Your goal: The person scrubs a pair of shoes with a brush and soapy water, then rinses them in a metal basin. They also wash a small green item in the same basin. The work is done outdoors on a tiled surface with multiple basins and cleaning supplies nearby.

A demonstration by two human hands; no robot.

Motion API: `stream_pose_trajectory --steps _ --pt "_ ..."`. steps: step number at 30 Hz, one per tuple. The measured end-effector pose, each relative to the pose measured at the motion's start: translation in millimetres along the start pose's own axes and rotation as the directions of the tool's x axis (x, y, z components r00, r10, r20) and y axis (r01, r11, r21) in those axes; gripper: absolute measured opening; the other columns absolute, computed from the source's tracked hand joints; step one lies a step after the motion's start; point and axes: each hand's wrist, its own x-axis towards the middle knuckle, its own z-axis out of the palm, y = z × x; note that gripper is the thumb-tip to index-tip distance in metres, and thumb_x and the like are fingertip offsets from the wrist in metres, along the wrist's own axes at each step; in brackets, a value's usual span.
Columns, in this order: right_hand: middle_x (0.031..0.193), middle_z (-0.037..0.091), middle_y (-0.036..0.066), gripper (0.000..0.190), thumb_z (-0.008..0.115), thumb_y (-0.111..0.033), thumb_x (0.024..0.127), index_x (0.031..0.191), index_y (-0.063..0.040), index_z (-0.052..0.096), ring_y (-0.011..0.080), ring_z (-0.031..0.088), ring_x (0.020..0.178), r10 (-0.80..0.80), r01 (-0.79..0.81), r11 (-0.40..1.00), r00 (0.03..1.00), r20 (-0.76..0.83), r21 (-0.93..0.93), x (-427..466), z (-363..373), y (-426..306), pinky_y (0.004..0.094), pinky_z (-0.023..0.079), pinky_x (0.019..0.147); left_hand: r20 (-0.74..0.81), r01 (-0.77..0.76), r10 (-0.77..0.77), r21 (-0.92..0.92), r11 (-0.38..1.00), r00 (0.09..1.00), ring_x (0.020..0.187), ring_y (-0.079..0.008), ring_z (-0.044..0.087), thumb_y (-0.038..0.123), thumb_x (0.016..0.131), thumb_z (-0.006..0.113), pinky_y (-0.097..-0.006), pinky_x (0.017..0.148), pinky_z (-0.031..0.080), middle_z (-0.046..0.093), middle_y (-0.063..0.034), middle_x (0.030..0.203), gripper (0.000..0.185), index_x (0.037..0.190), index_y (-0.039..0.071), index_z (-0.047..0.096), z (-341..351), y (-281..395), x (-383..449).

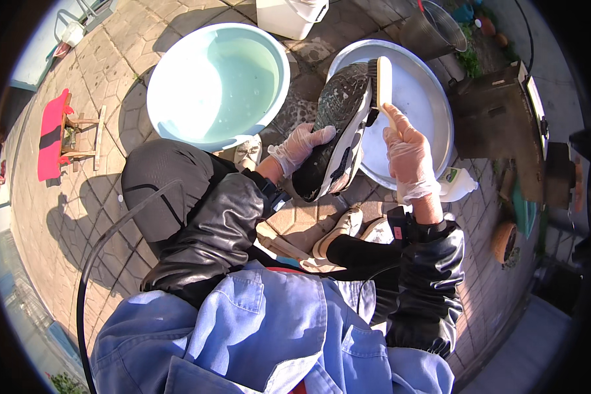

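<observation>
In my gloved left hand (298, 147) is a sneaker (342, 106) with a dark, speckled sole and a white midsole. The sole is turned up towards me. A scrubbing brush (384, 81) with a pale handle and dark bristles is gripped in my gloved right hand (410, 152). Its bristles meet the edge of the shoe near the far end. Below the shoe and brush stands a round metal basin (431, 123) holding whitish, sudsy water. The shoe's upper is mostly hidden from this angle.
A pale blue plastic basin (155, 106) of water stands left of the shoe. Behind are a white bucket (288, 19) and a metal pail (426, 32). A white bottle (457, 185) lies by the metal basin. Left is a red-covered stool (54, 135); right, a dark box-like object (497, 118).
</observation>
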Motion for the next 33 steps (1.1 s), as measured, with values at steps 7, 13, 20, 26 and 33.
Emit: stream_pose_trajectory --steps 7,13,20,26,33 --pt "0.098 0.064 0.001 0.043 0.059 -0.003 0.097 0.139 -0.009 0.057 0.007 0.056 0.085 -0.166 0.162 0.983 0.985 -0.038 -0.089 -30.6 7.8 15.4 0.0205 0.046 0.08 0.024 -0.006 0.006 -0.022 1.0 1.0 0.081 -0.0164 0.067 0.048 0.081 0.078 -0.0313 0.076 0.056 0.07 -0.009 0.098 0.062 0.112 -0.003 0.065 1.6 -0.4 -0.5" --pt "0.071 0.061 0.002 0.044 0.059 -0.008 0.097 0.14 -0.009 0.054 0.0112 0.055 0.064 -0.166 0.163 0.965 0.986 0.001 -0.206 -8.3 9.8 6.4 0.0261 0.049 0.064 0.027 0.004 -0.003 -0.044 0.999 1.0 0.081 -0.0168 0.068 0.051 0.081 0.077 -0.0316 0.077 0.056 0.07 -0.0094 0.098 0.063 0.112 -0.004 0.065 3.2 6.2 -3.9" --pt "0.118 0.069 0.012 0.05 0.061 -0.003 0.093 0.141 -0.011 0.054 0.0103 0.059 0.108 -0.092 0.108 0.974 0.992 0.086 -0.197 -81.1 32.4 19.2 0.0252 0.044 0.096 0.042 0.004 0.0 -0.098 0.995 0.999 0.08 -0.0159 0.067 0.05 0.085 0.074 -0.0307 0.076 0.055 0.071 -0.0081 0.094 0.057 0.108 -0.001 0.068 -0.1 6.0 -0.7" --pt "0.089 0.063 0.002 0.043 0.058 -0.004 0.097 0.14 -0.007 0.055 0.006 0.048 0.081 -0.124 0.112 0.957 0.992 -0.029 -0.268 -16.5 28.1 -5.3 0.0214 0.046 0.074 0.038 0.075 -0.069 -0.182 0.98 0.997 0.08 -0.0181 0.069 0.053 0.086 0.072 -0.0317 0.077 0.056 0.072 -0.0096 0.095 0.059 0.107 -0.001 0.067 8.6 9.1 -7.2" --pt "0.082 0.06 0.006 0.05 0.061 -0.005 0.094 0.142 -0.017 0.054 0.017 0.057 0.072 -0.05 0.069 0.994 0.975 0.217 -0.08 -137.9 32.1 32.6 0.0266 0.048 0.072 -0.017 -0.017 0.012 -0.329 0.944 1.0 0.093 -0.0184 0.067 0.055 0.088 0.068 -0.0344 0.087 0.054 0.07 -0.0086 0.106 0.062 0.119 0.002 0.064 7.0 20.2 -6.6"
